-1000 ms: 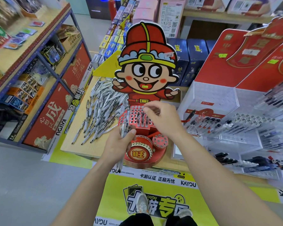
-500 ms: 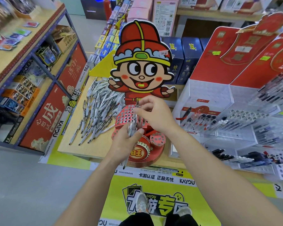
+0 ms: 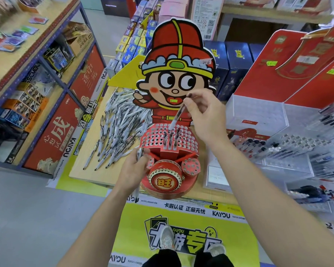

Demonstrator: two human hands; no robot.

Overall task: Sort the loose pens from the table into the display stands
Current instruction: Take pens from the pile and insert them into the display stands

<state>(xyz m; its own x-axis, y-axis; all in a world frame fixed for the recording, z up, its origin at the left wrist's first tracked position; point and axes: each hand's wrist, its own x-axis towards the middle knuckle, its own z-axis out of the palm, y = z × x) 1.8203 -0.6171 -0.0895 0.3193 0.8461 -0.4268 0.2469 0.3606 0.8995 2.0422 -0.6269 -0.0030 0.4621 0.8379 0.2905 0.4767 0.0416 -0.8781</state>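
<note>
A red cartoon display stand (image 3: 152, 139) with a perforated top stands on the wooden table (image 3: 85, 170). A few pens (image 3: 170, 138) stand in its holes. My right hand (image 3: 204, 114) pinches one pen (image 3: 178, 114), held tilted, its tip at a hole near the back of the perforated top. My left hand (image 3: 133, 168) sits in front of the stand, gripping a small bundle of pens (image 3: 139, 154). A heap of loose pens (image 3: 118, 128) lies on the table to the stand's left.
Clear acrylic pen stands (image 3: 297, 151) with red backboards fill the right side. Blue metal shelving (image 3: 46, 74) with boxes runs along the left. Blue and yellow boxes (image 3: 229, 64) stand behind the table. A yellow floor banner (image 3: 181, 237) and my shoes are below.
My right hand drew one pen from the bundle in my left hand, lifted it up and back, and now holds it tilted over the stand's holes. My left hand stays low.
</note>
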